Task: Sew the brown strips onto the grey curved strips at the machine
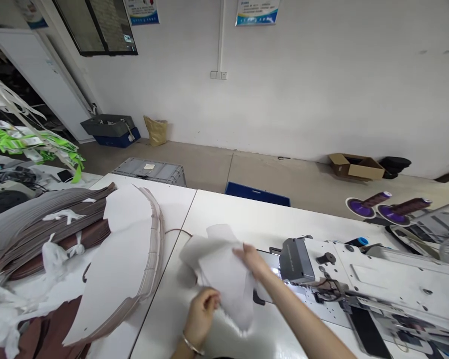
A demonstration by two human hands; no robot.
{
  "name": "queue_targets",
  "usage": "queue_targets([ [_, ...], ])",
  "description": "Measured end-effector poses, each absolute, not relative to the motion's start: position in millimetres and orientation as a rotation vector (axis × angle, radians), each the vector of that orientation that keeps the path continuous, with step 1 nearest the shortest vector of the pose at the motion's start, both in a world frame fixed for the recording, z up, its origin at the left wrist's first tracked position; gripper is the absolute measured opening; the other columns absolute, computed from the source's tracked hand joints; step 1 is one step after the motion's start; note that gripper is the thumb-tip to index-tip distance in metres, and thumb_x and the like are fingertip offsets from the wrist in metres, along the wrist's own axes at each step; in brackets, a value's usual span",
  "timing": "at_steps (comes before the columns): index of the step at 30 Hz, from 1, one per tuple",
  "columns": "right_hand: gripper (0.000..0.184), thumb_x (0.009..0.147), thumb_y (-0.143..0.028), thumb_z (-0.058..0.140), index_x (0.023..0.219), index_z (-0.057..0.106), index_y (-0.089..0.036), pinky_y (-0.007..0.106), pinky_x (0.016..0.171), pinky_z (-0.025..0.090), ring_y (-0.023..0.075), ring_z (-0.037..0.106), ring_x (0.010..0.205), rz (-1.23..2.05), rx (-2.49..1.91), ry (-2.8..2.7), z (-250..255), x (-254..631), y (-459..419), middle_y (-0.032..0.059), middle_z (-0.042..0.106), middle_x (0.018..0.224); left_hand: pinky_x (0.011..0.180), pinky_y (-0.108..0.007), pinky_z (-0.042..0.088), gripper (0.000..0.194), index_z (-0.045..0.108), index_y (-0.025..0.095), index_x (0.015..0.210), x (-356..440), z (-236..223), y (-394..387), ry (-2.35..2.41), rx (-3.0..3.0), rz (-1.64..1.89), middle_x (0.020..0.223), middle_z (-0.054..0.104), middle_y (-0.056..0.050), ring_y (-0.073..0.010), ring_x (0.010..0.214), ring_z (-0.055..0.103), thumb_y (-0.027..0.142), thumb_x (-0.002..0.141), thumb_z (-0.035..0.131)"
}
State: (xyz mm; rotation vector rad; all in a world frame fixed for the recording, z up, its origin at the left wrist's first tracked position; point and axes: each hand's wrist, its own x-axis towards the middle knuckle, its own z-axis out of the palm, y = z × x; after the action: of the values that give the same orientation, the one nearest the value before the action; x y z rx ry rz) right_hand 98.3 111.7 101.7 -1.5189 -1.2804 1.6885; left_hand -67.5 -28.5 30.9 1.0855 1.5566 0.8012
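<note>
Pale, thin cut fabric pieces (224,271) are bunched over the white table, blurred by motion. My right hand (252,262) is closed on their upper right edge, with the fingertips over the cloth. At the lower left edge of the cloth, my left hand (204,311) has its fingers curled in; whether they pinch the cloth is hidden. A bracelet circles the left wrist. To the right of the cloth stands a sewing machine (351,274), its head (297,259) close to my right forearm and its light on.
Large curved stacked panels (125,259) and brown bundles tied with white strips (65,219) cover the left side. Purple-based thread cones (376,199) rise behind the machine. A dark phone-like slab (368,331) lies before it. Beyond the table are a grey crate (153,172) and a cardboard box (355,167).
</note>
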Motion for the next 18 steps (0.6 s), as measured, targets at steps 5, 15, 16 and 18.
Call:
queue_targets([
  [5, 0.030, 0.062, -0.030, 0.072, 0.084, 0.062, -0.013, 0.030, 0.071, 0.049, 0.0192, 0.061, 0.077, 1.357, -1.263, -1.445, 208.8, 78.3, 220.4, 0.0044, 0.067, 0.081, 0.087, -0.047, 0.048, 0.029, 0.067, 0.019, 0.075, -128.6, 27.2, -34.9, 1.810, 1.120, 1.001, 0.084, 0.068, -0.013, -0.0296, 0.085, 0.063, 0.044, 0.073, 0.052],
  [15, 0.057, 0.060, -0.045, 0.071, 0.109, 0.060, -0.018, 0.037, 0.088, 0.050, 0.0260, 0.063, 0.102, 1.061, -1.141, -1.088, 184.4, 89.9, 237.2, 0.0089, 0.068, 0.117, 0.087, -0.046, 0.049, 0.026, 0.063, 0.002, 0.108, -198.3, 105.6, -45.6, 2.683, 2.222, 1.061, 0.110, 0.060, -0.022, -0.0317, 0.104, 0.056, 0.017, 0.091, 0.050],
  [16, 0.058, 0.060, -0.046, 0.070, 0.108, 0.060, -0.016, 0.038, 0.087, 0.051, 0.0271, 0.064, 0.101, 1.107, -1.199, -1.080, 155.6, 86.9, 219.8, 0.0108, 0.068, 0.116, 0.084, -0.048, 0.049, 0.029, 0.064, 0.001, 0.108, -202.2, 105.0, -42.9, 2.792, 2.229, 0.836, 0.111, 0.059, -0.024, -0.0348, 0.104, 0.055, 0.021, 0.091, 0.051],
  [18, 0.051, 0.062, -0.045, 0.069, 0.100, 0.063, -0.013, 0.040, 0.082, 0.053, 0.0297, 0.066, 0.094, 1.230, -1.347, -1.081, 94.8, 75.9, 176.6, 0.0142, 0.072, 0.105, 0.080, -0.048, 0.049, 0.030, 0.067, 0.002, 0.107, -208.7, 96.6, -38.5, 2.906, 2.231, 0.470, 0.112, 0.061, -0.023, -0.0361, 0.102, 0.055, 0.023, 0.092, 0.050],
])
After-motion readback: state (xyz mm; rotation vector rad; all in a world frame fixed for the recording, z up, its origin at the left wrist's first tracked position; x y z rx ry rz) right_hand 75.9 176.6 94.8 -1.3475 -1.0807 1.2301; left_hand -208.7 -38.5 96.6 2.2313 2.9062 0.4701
